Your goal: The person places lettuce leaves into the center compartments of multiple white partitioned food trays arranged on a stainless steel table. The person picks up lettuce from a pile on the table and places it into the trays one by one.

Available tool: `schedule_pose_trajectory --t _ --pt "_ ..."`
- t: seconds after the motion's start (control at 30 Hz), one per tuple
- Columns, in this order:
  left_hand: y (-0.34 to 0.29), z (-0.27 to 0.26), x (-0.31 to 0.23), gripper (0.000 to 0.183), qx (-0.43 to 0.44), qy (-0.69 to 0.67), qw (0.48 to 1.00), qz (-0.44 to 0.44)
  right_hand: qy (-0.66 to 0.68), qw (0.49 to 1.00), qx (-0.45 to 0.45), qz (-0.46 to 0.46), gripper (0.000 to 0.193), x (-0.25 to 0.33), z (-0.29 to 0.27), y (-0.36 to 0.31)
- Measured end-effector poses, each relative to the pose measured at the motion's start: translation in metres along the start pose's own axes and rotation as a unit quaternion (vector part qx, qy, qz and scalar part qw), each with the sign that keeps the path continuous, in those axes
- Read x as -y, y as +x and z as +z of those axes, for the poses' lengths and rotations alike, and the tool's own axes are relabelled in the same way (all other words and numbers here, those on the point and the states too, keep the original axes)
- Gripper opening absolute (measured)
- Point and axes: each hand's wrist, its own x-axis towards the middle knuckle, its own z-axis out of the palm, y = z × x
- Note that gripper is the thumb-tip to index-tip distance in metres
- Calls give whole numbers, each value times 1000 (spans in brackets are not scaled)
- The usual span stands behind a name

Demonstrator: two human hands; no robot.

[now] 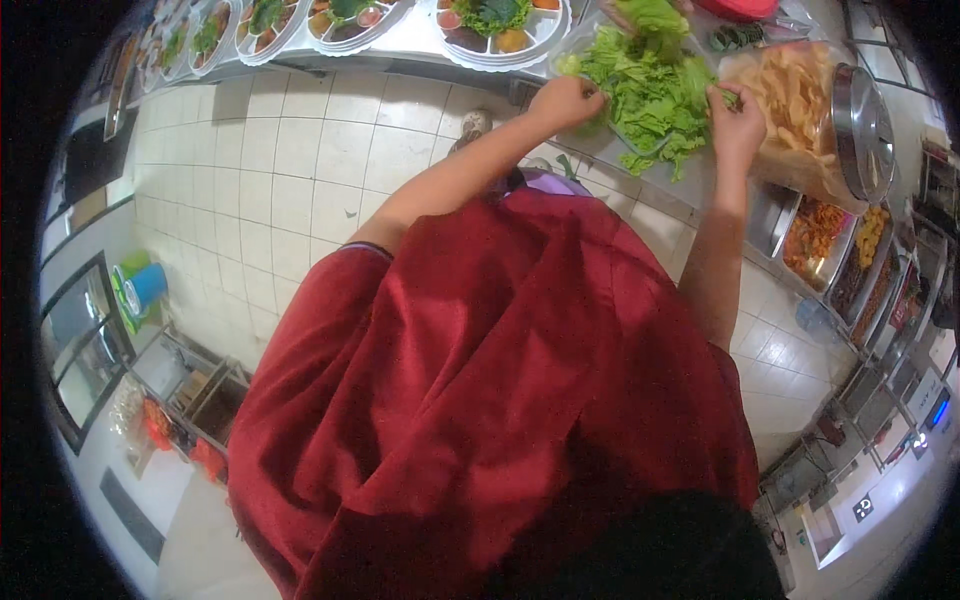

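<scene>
A heap of green leaf lettuce [655, 95] fills a clear container at the counter's edge, with some leaves hanging over its near side. At the left of the heap is my left hand [567, 104], its fingers curled in a pinch; what they hold, if anything, is hidden. My right hand [738, 128] is at the heap's right side, thumb and fingertips closed on a bit of lettuce leaf. To the right of that hand lies a large clear bag of pale brown crackers [795, 100].
Round white divided trays [500, 25] of food line the counter to the left. A steel lidded pot [862, 135] stands beyond the crackers. Metal pans of cooked food [815, 240] are at the right. A red object [738, 8] sits at the back.
</scene>
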Motion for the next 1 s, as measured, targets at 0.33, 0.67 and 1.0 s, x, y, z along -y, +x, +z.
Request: schedule_pose_trajectory --t 0.33,0.67,1.0 --pt "-13 0 -15 54 -54 106 992 39 114 959 256 -32 17 18 41 -52" --pt "-20 -10 -29 63 -44 123 991 11 -34 975 159 149 31 -48 8 -14" --pt "-23 -10 -40 40 -61 23 988 143 535 800 21 271 10 -25 -17 -1"
